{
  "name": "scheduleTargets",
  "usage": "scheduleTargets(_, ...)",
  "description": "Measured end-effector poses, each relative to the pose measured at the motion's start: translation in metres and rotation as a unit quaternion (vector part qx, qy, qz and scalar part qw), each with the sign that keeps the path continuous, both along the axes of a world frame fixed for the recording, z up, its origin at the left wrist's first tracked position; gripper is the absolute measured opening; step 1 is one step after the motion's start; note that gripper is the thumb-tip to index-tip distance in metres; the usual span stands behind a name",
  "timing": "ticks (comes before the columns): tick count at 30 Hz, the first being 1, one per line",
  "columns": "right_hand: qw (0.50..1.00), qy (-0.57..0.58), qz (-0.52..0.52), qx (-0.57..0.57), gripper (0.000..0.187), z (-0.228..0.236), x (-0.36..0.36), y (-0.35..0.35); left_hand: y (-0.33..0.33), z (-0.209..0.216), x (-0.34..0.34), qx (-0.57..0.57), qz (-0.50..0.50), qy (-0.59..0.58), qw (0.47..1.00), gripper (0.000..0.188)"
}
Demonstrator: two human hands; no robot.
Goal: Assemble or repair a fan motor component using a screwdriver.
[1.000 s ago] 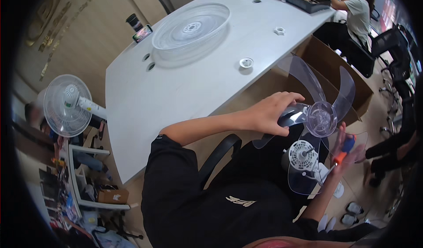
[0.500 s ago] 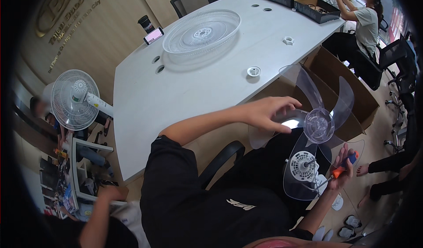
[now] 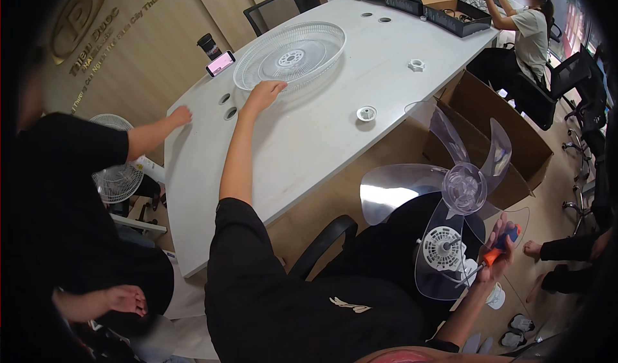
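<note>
Downward head-worn fisheye view over both hands point(image 3: 261, 97).

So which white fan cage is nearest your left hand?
The round cage lying on the table, right by the left hand. The other cage is on a fan left of the table, partly behind a person.

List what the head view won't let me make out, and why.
All in the head view:
Left hand: whether it touches the fan guard, since they overlap.
Screwdriver: handle partly covered by the right hand.
Cardboard box: bottom hidden by its walls and the clear fan rotor.
Nearby person at left: head blurred, lost in the dark edge.
</note>
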State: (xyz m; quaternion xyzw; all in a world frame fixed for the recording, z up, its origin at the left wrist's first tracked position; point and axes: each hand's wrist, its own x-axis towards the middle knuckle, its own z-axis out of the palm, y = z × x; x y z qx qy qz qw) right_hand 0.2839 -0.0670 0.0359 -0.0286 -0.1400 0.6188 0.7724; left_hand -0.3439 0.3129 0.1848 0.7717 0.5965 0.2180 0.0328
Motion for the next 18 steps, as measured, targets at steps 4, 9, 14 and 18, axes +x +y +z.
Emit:
scheduleTargets(4,1.000,0.009,0.016,-0.010,0.041,0.001,-0.003,0.002,0.006,-0.001,0.008,0.028,-0.043,0.051,0.997,0.029)
scheduleTargets(9,1.000,-0.001,0.008,-0.014,0.041,-0.001,0.001,0.000,0.013,-0.001,0.019,0.057,-0.094,0.024,0.994,0.024)
scheduleTargets(14,1.000,-0.007,0.004,-0.014,0.040,0.001,0.012,0.001,0.022,-0.001,0.030,0.069,-0.105,0.028,0.992,0.022)
scheduleTargets(18,1.000,-0.017,-0.013,-0.013,0.038,0.003,0.012,0.000,0.024,0.004,0.028,-0.009,-0.094,-0.017,0.995,0.027)
